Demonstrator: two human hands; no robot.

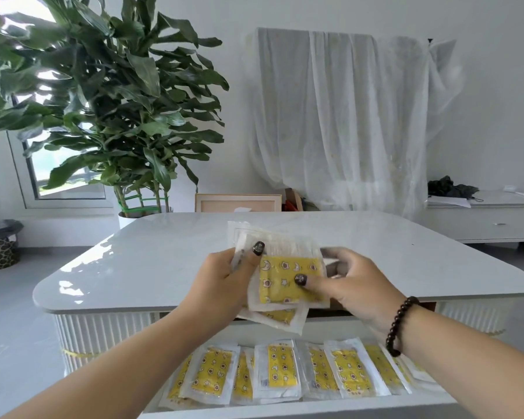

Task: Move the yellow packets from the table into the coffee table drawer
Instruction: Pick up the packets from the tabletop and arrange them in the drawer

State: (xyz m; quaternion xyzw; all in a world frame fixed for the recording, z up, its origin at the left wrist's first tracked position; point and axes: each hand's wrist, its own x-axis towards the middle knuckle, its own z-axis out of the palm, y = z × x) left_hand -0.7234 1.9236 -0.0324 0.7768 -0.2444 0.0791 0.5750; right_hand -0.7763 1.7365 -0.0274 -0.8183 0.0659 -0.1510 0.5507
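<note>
While both hands (224,279) (354,282) grip packet stack (288,279), drawer (285,409) holds packet row (280,370).

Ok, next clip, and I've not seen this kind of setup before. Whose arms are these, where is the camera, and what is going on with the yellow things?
There is no machine here. A person wears a wide-angle camera on the head, so you look forward and down along their own two arms.

The left hand and the right hand together hold a small stack of packets, clear wrappers with a yellow patterned pad inside. Both thumbs press on the top one. A dark bead bracelet sits on the right wrist.

Below the hands is the open drawer of a white coffee table. A row of the same yellow packets already lies in it, overlapping.

Behind stand a large potted plant and a piece of furniture draped in a sheer white cloth.
</note>
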